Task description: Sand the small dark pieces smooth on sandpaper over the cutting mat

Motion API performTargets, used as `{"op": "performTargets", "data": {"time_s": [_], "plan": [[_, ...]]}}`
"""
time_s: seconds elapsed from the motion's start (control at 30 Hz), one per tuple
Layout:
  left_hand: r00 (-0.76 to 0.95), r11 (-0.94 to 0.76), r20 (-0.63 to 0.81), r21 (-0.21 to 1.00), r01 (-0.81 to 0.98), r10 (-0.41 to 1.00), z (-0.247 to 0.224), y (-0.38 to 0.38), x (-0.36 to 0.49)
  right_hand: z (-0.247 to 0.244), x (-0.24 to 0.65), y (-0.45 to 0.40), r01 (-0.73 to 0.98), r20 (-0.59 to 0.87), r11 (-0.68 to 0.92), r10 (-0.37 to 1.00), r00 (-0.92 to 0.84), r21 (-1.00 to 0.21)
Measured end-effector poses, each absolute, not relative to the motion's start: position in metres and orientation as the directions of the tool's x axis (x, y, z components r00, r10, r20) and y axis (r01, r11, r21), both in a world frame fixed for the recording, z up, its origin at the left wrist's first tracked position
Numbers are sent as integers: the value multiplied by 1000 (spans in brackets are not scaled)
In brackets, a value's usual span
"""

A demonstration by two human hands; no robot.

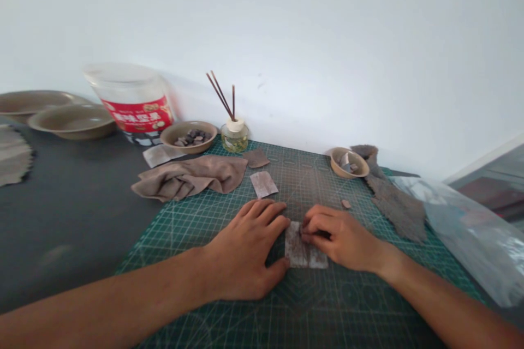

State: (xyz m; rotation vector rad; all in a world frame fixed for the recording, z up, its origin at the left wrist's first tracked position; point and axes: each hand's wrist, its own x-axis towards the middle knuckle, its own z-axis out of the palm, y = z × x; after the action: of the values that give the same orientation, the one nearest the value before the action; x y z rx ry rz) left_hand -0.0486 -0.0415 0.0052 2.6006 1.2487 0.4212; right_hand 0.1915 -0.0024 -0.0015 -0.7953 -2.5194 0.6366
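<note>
A small greyish rectangular piece with brown smudges (297, 248) lies flat on the green cutting mat (319, 294). My left hand (249, 251) rests on the mat with its fingers apart, thumb and index tip at the piece's left edge. Over the right part of the piece, my right hand (339, 237) has thumb and fingers pinched together; what is between them is too small or hidden to make out. Beyond my left hand lie a similar pale piece (264, 184) and a brown square piece (256, 158). A small pinkish scrap (346, 204) lies beyond my right hand.
A crumpled brown cloth (196, 177) and a bowl of dark chips (189, 138) sit back left, beside a reed diffuser (234, 135) and a red-labelled tub (131, 103). Back right are a small bowl (349, 163), a fuzzy grey-brown cloth (397, 207) and a clear plastic bag (470, 240).
</note>
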Motion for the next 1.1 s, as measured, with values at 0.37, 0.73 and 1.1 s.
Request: {"op": "performTargets", "data": {"time_s": [0.37, 0.73, 1.1], "plan": [[615, -630, 163, 326, 705, 772, 7, -41, -49, -7, 179, -21, 255, 342, 816, 471, -813, -518], [619, -632, 159, 329, 702, 770, 8, -42, -50, -3, 179, -30, 301, 329, 805, 507, -797, -511], [623, -632, 148, 336, 699, 768, 6, -41, -49, -5, 176, -21, 387, 255, 770, 562, -786, -507]]}}
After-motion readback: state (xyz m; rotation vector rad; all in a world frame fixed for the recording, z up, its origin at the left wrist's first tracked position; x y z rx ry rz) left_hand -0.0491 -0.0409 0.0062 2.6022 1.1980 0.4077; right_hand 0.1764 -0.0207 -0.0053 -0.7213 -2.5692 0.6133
